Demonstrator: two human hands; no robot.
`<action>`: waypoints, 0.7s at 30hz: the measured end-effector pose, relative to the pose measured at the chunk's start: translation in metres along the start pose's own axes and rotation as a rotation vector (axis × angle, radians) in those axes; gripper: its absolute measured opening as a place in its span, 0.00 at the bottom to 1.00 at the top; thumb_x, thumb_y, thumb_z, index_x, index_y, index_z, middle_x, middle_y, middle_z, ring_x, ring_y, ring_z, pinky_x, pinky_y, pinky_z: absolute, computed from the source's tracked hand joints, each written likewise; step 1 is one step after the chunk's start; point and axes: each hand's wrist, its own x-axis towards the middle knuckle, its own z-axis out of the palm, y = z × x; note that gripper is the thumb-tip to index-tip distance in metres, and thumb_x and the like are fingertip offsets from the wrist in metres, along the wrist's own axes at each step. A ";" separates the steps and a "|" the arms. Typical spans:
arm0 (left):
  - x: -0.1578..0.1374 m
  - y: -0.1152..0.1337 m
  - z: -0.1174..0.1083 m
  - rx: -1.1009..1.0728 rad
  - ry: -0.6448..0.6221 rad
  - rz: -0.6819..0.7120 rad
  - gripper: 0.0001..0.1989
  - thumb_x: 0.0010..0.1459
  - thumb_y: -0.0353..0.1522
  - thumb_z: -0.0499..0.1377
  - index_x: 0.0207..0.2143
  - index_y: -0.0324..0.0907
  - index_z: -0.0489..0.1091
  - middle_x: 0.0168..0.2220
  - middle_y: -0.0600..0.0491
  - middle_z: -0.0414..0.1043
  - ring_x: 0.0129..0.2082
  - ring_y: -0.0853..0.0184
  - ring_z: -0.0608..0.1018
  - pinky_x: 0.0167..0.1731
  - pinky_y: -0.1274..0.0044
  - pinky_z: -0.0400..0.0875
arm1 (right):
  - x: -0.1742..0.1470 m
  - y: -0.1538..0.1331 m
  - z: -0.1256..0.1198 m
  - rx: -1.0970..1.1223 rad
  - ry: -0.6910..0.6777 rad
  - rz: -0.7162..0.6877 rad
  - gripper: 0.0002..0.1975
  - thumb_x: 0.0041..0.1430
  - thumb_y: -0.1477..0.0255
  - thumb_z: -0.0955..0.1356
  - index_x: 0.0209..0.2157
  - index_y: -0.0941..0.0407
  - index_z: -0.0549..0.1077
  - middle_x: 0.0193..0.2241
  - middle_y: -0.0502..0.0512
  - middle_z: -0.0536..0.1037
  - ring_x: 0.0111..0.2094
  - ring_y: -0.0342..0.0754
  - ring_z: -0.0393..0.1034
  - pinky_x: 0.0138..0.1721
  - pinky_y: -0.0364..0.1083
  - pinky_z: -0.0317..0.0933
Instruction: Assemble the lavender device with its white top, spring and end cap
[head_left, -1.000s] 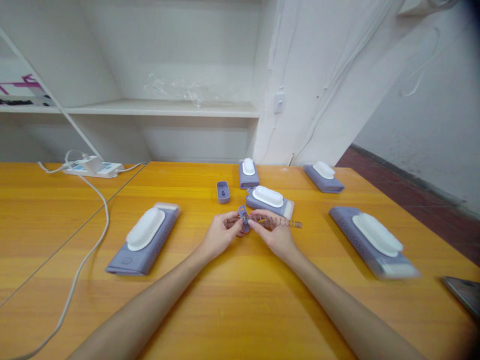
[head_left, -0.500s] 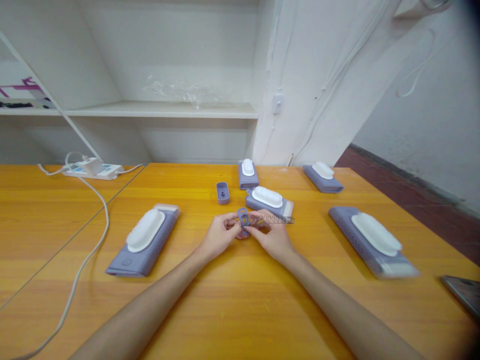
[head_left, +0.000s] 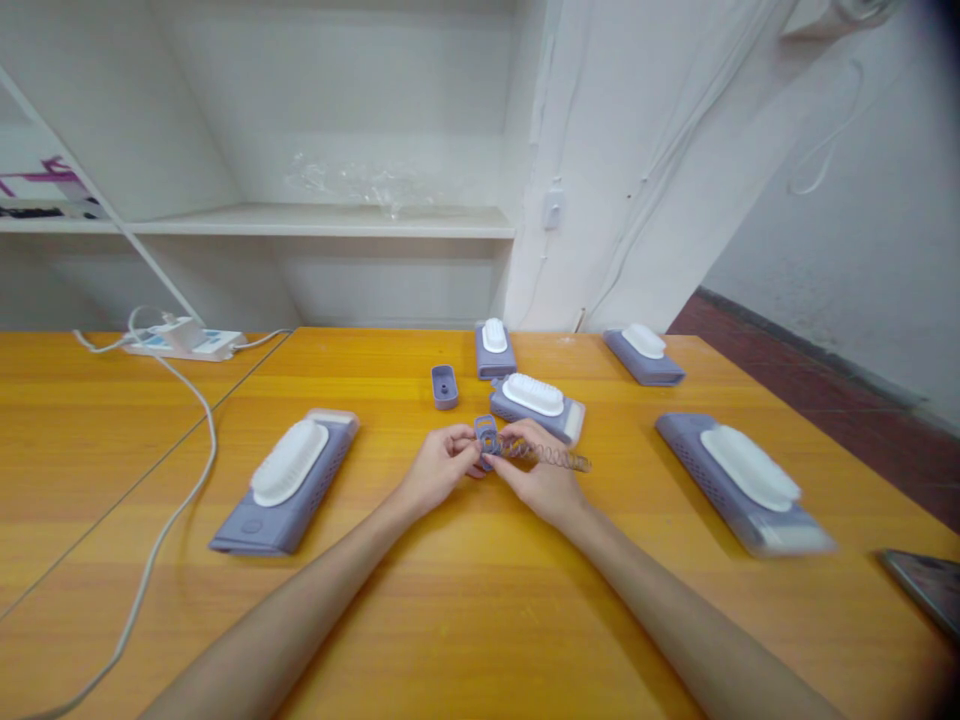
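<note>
Low over the wooden table, my left hand pinches a small grey-purple plastic part with an open frame at its top. My right hand is closed on a metal coil spring, its near end against the plastic part. The spring's free end sticks out to the right, across the back of my right hand. Just beyond my hands lies a purple device with a white brush-like oval top. A small open purple cup-shaped cap stands behind my left hand.
Similar purple devices lie at left, right, back middle and back right. A white power strip with its cable occupies the left side. A dark flat device sits at the right edge.
The spring's free end has swung slightly downward and toward me. My hands stay in nearly the same place, gripping the plastic part and the spring.
</note>
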 end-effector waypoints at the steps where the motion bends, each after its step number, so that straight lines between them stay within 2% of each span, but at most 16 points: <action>1: 0.000 0.000 0.000 -0.007 0.001 -0.004 0.16 0.51 0.37 0.59 0.38 0.35 0.68 0.26 0.52 0.72 0.25 0.71 0.75 0.31 0.76 0.72 | -0.001 0.001 0.001 0.003 0.000 0.006 0.09 0.53 0.71 0.70 0.36 0.56 0.70 0.33 0.53 0.72 0.35 0.49 0.67 0.37 0.45 0.63; 3: 0.000 0.001 0.000 -0.020 -0.002 -0.011 0.24 0.51 0.38 0.59 0.49 0.36 0.63 0.27 0.51 0.74 0.25 0.70 0.76 0.31 0.75 0.72 | -0.002 0.003 0.002 0.016 0.004 0.019 0.09 0.53 0.71 0.70 0.37 0.56 0.70 0.34 0.53 0.72 0.35 0.49 0.68 0.36 0.45 0.63; 5: 0.000 0.001 -0.001 -0.023 -0.005 -0.012 0.29 0.51 0.38 0.59 0.54 0.37 0.58 0.28 0.51 0.74 0.26 0.69 0.76 0.31 0.75 0.72 | -0.002 0.003 0.003 0.031 0.005 0.026 0.09 0.54 0.72 0.70 0.38 0.57 0.71 0.35 0.54 0.72 0.36 0.49 0.68 0.35 0.45 0.64; 9: 0.000 0.001 0.000 -0.016 0.004 -0.001 0.28 0.51 0.38 0.59 0.52 0.34 0.61 0.27 0.49 0.74 0.28 0.67 0.77 0.31 0.75 0.72 | -0.002 0.002 0.002 0.063 -0.007 0.030 0.07 0.55 0.73 0.69 0.38 0.57 0.72 0.35 0.53 0.73 0.36 0.48 0.68 0.36 0.44 0.64; 13: -0.002 0.001 0.001 -0.032 0.016 0.009 0.34 0.51 0.36 0.59 0.58 0.37 0.51 0.25 0.54 0.72 0.25 0.69 0.76 0.31 0.75 0.71 | 0.000 0.001 0.001 0.102 -0.008 0.070 0.08 0.54 0.72 0.69 0.38 0.57 0.72 0.35 0.54 0.74 0.35 0.49 0.70 0.37 0.44 0.66; 18: -0.003 0.005 0.002 -0.018 0.031 -0.013 0.31 0.50 0.38 0.60 0.54 0.35 0.57 0.26 0.52 0.72 0.25 0.69 0.76 0.30 0.76 0.71 | -0.001 0.003 0.002 0.175 -0.010 0.160 0.15 0.54 0.71 0.70 0.44 0.58 0.71 0.37 0.56 0.74 0.37 0.50 0.71 0.38 0.46 0.68; 21: -0.003 0.005 0.003 -0.020 0.029 -0.003 0.31 0.49 0.38 0.61 0.54 0.35 0.58 0.30 0.49 0.74 0.27 0.69 0.76 0.30 0.76 0.71 | -0.001 0.004 0.002 0.191 -0.023 0.180 0.16 0.54 0.71 0.70 0.45 0.58 0.71 0.37 0.56 0.75 0.37 0.51 0.71 0.39 0.47 0.68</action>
